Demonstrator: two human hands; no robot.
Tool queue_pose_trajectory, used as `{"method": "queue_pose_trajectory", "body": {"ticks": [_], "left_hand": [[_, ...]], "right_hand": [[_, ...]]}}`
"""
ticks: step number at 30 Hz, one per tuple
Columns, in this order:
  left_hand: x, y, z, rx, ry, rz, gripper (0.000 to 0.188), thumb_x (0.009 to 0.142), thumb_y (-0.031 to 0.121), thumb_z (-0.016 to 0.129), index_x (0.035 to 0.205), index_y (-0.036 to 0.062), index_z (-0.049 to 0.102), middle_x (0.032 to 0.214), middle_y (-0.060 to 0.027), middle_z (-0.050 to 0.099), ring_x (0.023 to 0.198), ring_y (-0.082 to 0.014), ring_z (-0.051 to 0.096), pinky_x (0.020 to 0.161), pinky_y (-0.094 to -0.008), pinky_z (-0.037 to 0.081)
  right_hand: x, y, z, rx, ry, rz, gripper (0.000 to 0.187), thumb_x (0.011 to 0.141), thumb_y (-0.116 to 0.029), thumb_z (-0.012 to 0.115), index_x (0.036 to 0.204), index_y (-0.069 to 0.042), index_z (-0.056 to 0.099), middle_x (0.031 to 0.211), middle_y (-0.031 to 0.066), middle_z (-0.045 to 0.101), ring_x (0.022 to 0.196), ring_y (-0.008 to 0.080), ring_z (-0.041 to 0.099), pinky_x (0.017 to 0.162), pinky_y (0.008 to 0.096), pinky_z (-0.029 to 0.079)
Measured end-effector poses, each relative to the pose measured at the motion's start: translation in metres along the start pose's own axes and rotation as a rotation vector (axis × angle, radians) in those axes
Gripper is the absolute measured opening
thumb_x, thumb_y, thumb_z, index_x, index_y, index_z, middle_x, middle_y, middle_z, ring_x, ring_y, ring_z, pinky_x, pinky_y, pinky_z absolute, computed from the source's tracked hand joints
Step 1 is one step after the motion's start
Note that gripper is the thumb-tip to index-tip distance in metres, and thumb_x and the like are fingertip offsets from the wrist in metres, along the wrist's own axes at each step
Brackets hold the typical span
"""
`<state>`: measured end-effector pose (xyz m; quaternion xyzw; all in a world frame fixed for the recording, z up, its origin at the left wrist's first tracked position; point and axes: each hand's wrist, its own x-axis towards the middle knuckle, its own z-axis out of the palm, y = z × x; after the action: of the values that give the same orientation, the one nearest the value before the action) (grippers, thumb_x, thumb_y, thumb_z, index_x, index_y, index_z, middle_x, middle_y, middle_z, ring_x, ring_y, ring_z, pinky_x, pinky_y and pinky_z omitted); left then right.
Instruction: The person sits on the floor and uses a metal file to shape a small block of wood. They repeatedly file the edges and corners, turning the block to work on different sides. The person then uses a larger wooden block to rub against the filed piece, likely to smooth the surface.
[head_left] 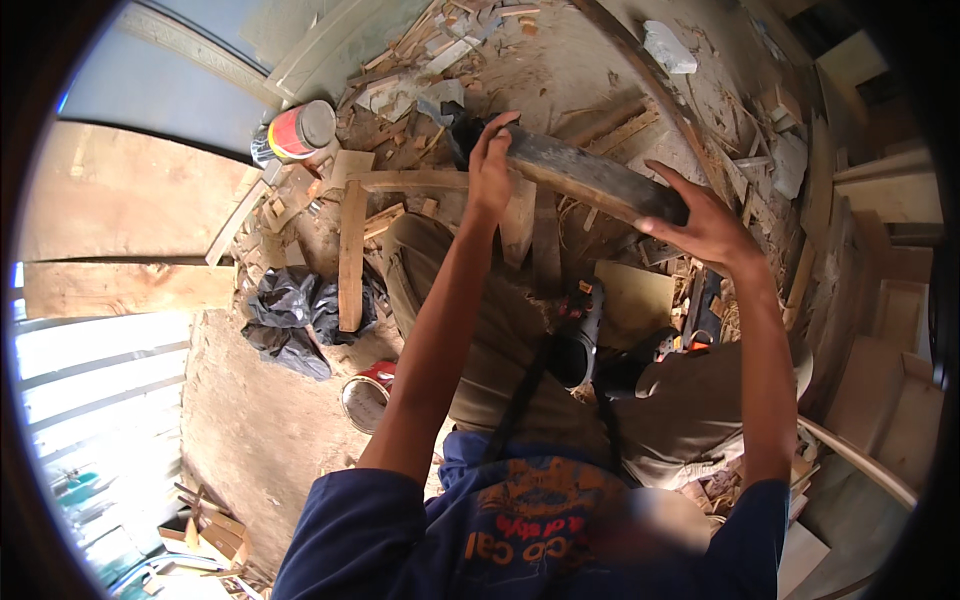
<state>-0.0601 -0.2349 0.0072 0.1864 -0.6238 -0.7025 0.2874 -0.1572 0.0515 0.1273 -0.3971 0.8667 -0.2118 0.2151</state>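
A thick, dark-faced wooden block [590,172] spans the space between my two hands, slanting down to the right. My left hand [490,168] grips its left end, fingers over the top. The right end sits in my right hand [703,222], with the thumb along the near side and the fingers stretched on the far side. A black object [463,135], whose kind I cannot make out, shows beside my left hand. Below the block lie a pale wooden bar [415,181] and an upright-looking pale strip [351,265].
A red and yellow can [302,130] lies at the far left. Nearer are a crumpled black plastic bag [290,310] and a red can [368,398]. Wood scraps [430,60] litter the ground. A square board [640,300] lies near my feet, beside a black and orange object [706,315].
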Motion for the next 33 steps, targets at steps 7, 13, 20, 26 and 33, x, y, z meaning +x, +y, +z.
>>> {"method": "queue_pose_trajectory", "body": {"ticks": [7, 13, 20, 26, 33], "left_hand": [[0.001, 0.003, -0.022, -0.124, -0.105, -0.038, 0.035, 0.102, 0.028, 0.044, 0.127, 0.0104, 0.062, 0.124, -0.0065, 0.059, 0.114, -0.0207, 0.052, 0.106, -0.0333, 0.036], [-0.002, -0.001, -0.037, -0.078, -0.084, -0.064, 0.078, 0.104, 0.067, 0.018, 0.148, 0.0116, 0.05, 0.149, -0.0155, 0.048, 0.137, -0.029, 0.043, 0.119, -0.0375, 0.025], [-0.007, 0.04, -0.033, -0.177, -0.207, -0.34, 0.087, 0.103, 0.071, 0.012, 0.152, 0.0086, 0.046, 0.149, -0.0156, 0.048, 0.135, -0.028, 0.046, 0.114, -0.0354, 0.035], [-0.022, 0.02, -0.021, -0.043, -0.176, -0.223, 0.064, 0.108, 0.055, 0.031, 0.15, 0.0092, 0.047, 0.142, -0.0143, 0.054, 0.127, -0.0255, 0.052, 0.111, -0.0351, 0.036], [-0.03, 0.024, -0.018, -0.117, -0.207, -0.127, 0.045, 0.101, 0.021, 0.046, 0.143, 0.0069, 0.053, 0.13, -0.011, 0.063, 0.123, -0.0223, 0.054, 0.11, -0.033, 0.036]], "right_hand": [[0.013, -0.016, 0.002, -0.151, -0.011, -0.105, 0.067, 0.093, -0.042, 0.07, 0.154, -0.036, 0.042, 0.123, 0.0179, 0.059, 0.115, 0.0384, 0.06, 0.1, 0.0469, 0.05], [0.015, -0.02, -0.003, -0.159, -0.115, -0.075, 0.067, 0.094, -0.038, 0.071, 0.154, -0.038, 0.042, 0.114, 0.0177, 0.058, 0.103, 0.0372, 0.062, 0.094, 0.0472, 0.05], [0.009, -0.018, -0.01, -0.086, -0.153, -0.075, 0.071, 0.093, -0.029, 0.075, 0.156, -0.028, 0.043, 0.1, 0.0136, 0.053, 0.086, 0.0298, 0.054, 0.086, 0.0441, 0.046], [-0.005, -0.006, -0.007, -0.12, -0.13, -0.102, 0.068, 0.093, -0.034, 0.072, 0.155, -0.034, 0.043, 0.107, 0.0149, 0.058, 0.103, 0.0347, 0.061, 0.092, 0.0459, 0.048], [-0.01, -0.003, -0.007, -0.103, -0.114, -0.086, 0.071, 0.091, -0.033, 0.075, 0.154, -0.033, 0.044, 0.109, 0.015, 0.059, 0.104, 0.0347, 0.061, 0.094, 0.0454, 0.048]]}}
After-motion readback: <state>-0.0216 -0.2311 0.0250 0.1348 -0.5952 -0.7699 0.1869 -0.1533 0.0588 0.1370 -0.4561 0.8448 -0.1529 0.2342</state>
